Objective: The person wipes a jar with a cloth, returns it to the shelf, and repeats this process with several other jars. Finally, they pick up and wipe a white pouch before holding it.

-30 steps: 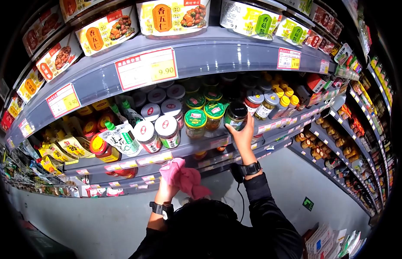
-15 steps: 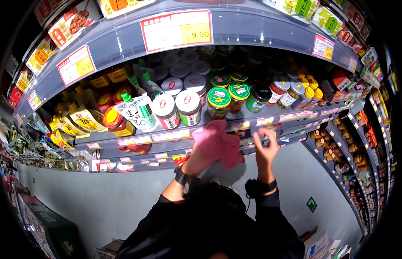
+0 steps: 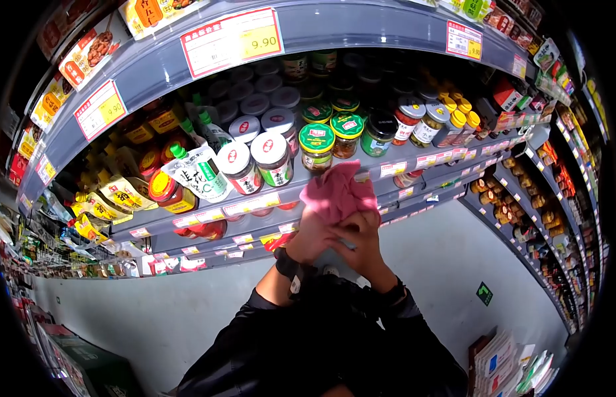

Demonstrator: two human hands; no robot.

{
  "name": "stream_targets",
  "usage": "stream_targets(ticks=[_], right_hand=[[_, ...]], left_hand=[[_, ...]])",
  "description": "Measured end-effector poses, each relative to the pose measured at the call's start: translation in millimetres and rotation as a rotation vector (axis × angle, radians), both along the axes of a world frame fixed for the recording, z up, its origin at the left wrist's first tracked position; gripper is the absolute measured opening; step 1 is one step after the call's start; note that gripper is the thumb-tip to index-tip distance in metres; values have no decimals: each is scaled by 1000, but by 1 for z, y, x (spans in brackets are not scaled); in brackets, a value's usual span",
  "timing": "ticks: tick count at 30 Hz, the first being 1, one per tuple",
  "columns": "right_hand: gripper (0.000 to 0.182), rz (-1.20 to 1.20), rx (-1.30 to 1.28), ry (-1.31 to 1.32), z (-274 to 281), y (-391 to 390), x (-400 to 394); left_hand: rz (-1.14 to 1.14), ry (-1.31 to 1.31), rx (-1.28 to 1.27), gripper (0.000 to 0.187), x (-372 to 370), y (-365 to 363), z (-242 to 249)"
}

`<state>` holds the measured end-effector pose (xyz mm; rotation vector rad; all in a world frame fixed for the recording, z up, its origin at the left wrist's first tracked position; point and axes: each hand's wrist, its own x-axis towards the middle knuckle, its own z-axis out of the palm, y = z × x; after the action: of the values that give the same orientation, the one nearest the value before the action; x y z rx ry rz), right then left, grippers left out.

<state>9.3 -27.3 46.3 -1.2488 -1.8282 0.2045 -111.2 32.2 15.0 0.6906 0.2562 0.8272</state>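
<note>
A crumpled pink cloth [image 3: 339, 192] is held up in front of the shelf edge, just below the green-lidded jars [image 3: 317, 140]. My left hand [image 3: 310, 238] is closed on its lower left part, the fingers partly covered by the fabric. At the cloth's lower right, my right hand [image 3: 361, 239] has its fingers bent against it, pinching the fabric. Both hands are close together. White-lidded jars [image 3: 271, 153] stand on the shelf to the upper left of the cloth.
An upper shelf edge [image 3: 155, 58] with price tags curves overhead. Pouches [image 3: 200, 173] and a red jar [image 3: 170, 192] stand at left, yellow-capped bottles [image 3: 456, 120] at right. More shelving [image 3: 539, 205] runs down the right side. A dark green box [image 3: 89, 357] is at lower left.
My right hand, apart from the cloth before, has moved left and taken hold of it. The cloth has moved slightly up, and the view has shifted a little.
</note>
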Motion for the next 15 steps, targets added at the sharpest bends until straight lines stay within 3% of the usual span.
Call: stream_targets(ticks=[4, 7, 9, 12, 13, 14, 15], right_hand=[[24, 8, -30, 62, -3, -1, 5], [22, -7, -135, 102, -6, -1, 6], [20, -24, -159, 100, -7, 1, 7], [14, 59, -134, 147, -2, 2, 12], [9, 188, -143, 364, -10, 1, 24], [8, 320, -152, 581, -20, -1, 42], [11, 213, -204, 741, -22, -5, 59]], left_hand=[[-28, 0, -7, 58, 8, 1, -9], [61, -36, -146, 58, 13, 0, 6], [-10, -197, -309, 58, 13, 0, 19], [-64, -344, -304, 57, 11, 1, 18], [-62, -346, -303, 57, 11, 2, 28], [78, -13, 8, 55, 11, 2, 43], [219, 322, 317, 53, 10, 3, 52]])
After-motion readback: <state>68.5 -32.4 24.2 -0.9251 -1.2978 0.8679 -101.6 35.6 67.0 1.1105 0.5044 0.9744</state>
